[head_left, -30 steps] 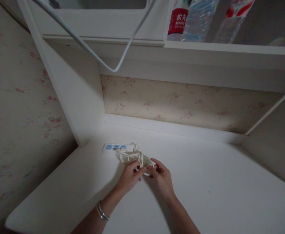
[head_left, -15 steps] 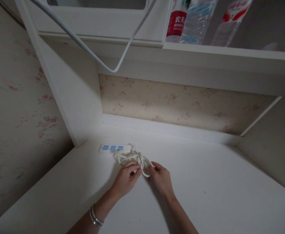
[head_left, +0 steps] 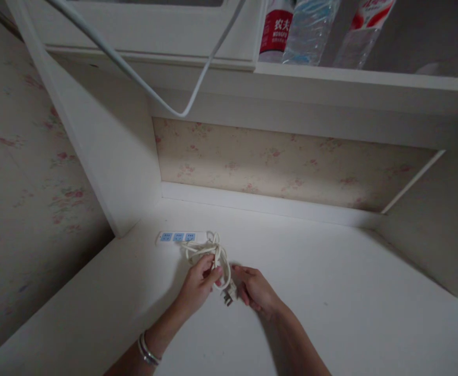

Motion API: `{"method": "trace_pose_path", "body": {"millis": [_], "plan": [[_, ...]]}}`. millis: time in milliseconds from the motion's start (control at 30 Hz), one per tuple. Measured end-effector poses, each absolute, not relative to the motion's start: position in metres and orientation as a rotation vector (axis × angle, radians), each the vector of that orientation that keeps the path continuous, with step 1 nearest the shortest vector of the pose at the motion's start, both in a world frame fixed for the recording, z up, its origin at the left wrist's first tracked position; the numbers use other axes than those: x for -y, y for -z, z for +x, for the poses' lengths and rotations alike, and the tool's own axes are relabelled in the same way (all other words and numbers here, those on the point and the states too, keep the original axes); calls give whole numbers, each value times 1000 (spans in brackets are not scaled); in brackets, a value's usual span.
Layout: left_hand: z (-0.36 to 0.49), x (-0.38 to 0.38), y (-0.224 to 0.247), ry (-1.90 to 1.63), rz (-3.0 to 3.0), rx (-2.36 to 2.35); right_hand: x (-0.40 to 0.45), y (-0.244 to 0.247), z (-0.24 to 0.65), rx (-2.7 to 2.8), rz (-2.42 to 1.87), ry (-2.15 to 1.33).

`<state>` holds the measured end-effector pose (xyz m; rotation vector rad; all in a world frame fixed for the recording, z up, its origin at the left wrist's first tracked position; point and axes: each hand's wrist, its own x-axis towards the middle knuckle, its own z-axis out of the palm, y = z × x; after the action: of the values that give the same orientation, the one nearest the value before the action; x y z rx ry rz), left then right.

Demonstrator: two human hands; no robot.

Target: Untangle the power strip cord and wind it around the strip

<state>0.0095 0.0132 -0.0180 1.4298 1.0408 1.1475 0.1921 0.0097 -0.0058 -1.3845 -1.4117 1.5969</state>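
A white power strip point(head_left: 178, 237) with three blue socket panels lies on the white desk. Its cream cable point(head_left: 225, 261) is gathered in loops at the strip's right end. My left hand point(head_left: 200, 279) pinches the loops between thumb and fingers. The plug point(head_left: 229, 295) hangs at the lower end of the bundle, prongs pointing down. Just right of the plug is my right hand point(head_left: 257, 290), its fingers curled and thumb low; whether it touches the plug or cable is unclear.
A thick white cord point(head_left: 181, 113) hangs in a V in front of the upper cabinet. Plastic bottles point(head_left: 310, 31) stand on the shelf point(head_left: 354, 75) at upper right. The desk point(head_left: 330, 271) is bounded by a left side panel point(head_left: 107, 141) and a floral back wall.
The plug has come into view below the loops. My right hand has let go of the cable loop and sits slightly lower. My left hand has shifted slightly left with the bundle.
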Motion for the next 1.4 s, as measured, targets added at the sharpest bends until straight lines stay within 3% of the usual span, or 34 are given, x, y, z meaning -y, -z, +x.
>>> {"method": "trace_pose_path", "body": {"millis": [133,433,733,1033,1400], "plan": [[6,-14,12,-1187,1290,-910,-8,-3,198,1389,-1236,-1742],[7,-11,1,-1148,1079,-855,-10,5,194,1275,-1293,-1707],[5,-14,-2,-1151,1182,-992,-18,10,198,1140,-1349,-935],[4,-13,2,-1118,1152,-990,-26,16,204,799,-1050,-947],[1,-14,-3,-1066,923,-920,-20,13,195,778,-913,-1043]]}}
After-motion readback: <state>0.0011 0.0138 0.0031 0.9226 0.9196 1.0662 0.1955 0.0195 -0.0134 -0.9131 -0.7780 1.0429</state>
